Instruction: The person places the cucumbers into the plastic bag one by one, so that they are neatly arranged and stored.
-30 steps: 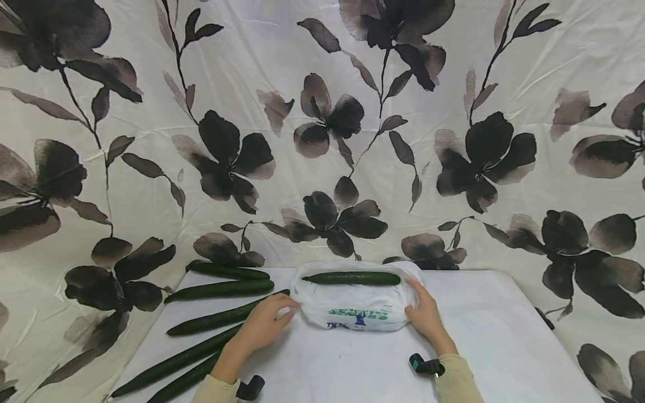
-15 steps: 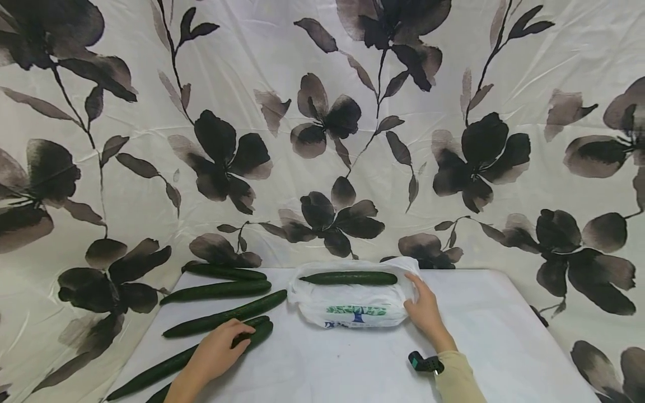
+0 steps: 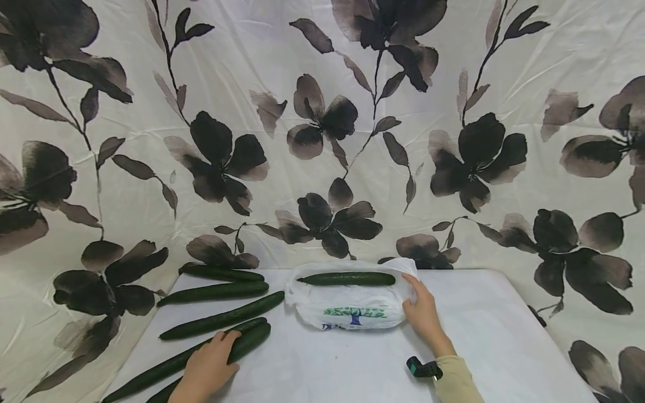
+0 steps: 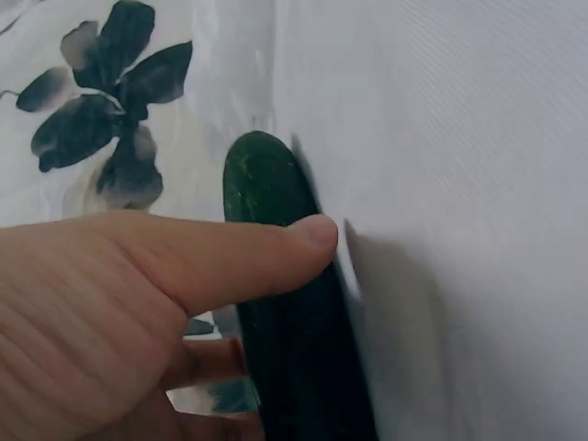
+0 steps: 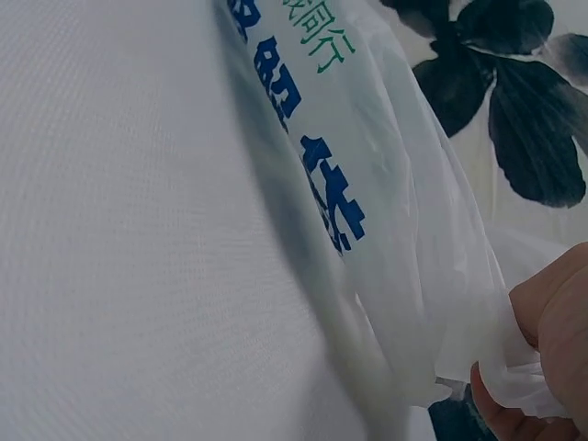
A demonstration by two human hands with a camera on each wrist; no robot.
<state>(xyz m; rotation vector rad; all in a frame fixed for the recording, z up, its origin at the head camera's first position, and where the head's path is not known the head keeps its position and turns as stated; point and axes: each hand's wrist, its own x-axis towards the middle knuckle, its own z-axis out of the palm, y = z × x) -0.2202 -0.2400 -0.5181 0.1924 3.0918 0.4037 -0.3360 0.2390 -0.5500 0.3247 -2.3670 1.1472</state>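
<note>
My left hand (image 3: 210, 361) grips the nearest dark green cucumber (image 3: 252, 342) on the left of the table. In the left wrist view the thumb lies across this cucumber (image 4: 266, 179) near its rounded end, with fingers round the far side. Another cucumber (image 3: 166, 370) lies right alongside it. My right hand (image 3: 425, 313) holds the right edge of a white plastic bag (image 3: 307, 313) with a green and blue print. The right wrist view shows thumb and fingers pinching the thin film of the bag (image 5: 404, 230). One cucumber (image 3: 347, 279) lies in the bag's opening.
Further cucumbers lie at the left: one slanting (image 3: 221, 317), one behind it (image 3: 214, 293) and one at the back edge (image 3: 221, 273). A white cloth (image 3: 342, 375) covers the table. Behind hangs a floral curtain (image 3: 272, 190).
My left hand has left the bag's left side and moved left and nearer, down onto the nearest cucumber. The right hand stays at the bag's right edge.
</note>
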